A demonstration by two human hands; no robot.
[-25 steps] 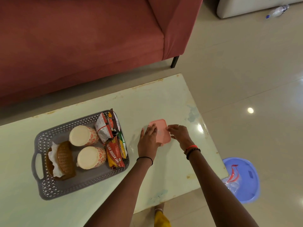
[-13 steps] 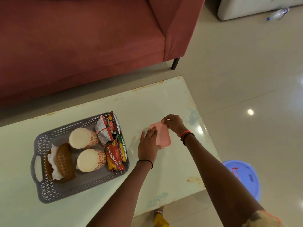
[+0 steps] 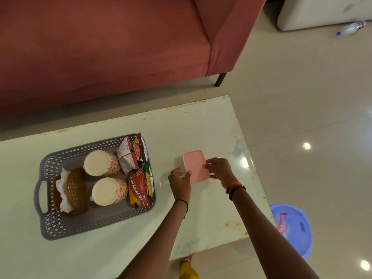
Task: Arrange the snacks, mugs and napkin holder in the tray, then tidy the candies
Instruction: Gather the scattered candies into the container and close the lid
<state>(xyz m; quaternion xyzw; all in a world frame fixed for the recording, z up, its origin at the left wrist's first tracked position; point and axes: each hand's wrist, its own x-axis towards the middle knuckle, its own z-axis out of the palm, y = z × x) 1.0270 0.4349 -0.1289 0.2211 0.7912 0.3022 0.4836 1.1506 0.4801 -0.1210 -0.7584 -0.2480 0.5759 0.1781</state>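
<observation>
The pink box point(image 3: 195, 167) is sitting on the table point(image 3: 201, 125) just right of the grey tray point(image 3: 48, 228), not touching it. The left hand point(image 3: 179, 181) is gripping the box's side nearest the tray with curled fingers, and the right hand point(image 3: 219, 170) is pinching the edge farthest from the tray. Two mugs point(image 3: 101, 163), the napkin holder point(image 3: 75, 190) and snack packets point(image 3: 138, 188) are lying inside the tray.

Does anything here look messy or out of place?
A plastic bottle lies on its side on the floor, far from the table, whose edges show brown worn patches. Things in the tray look neatly packed. The left hand and right hand hold a closed pink box.
</observation>
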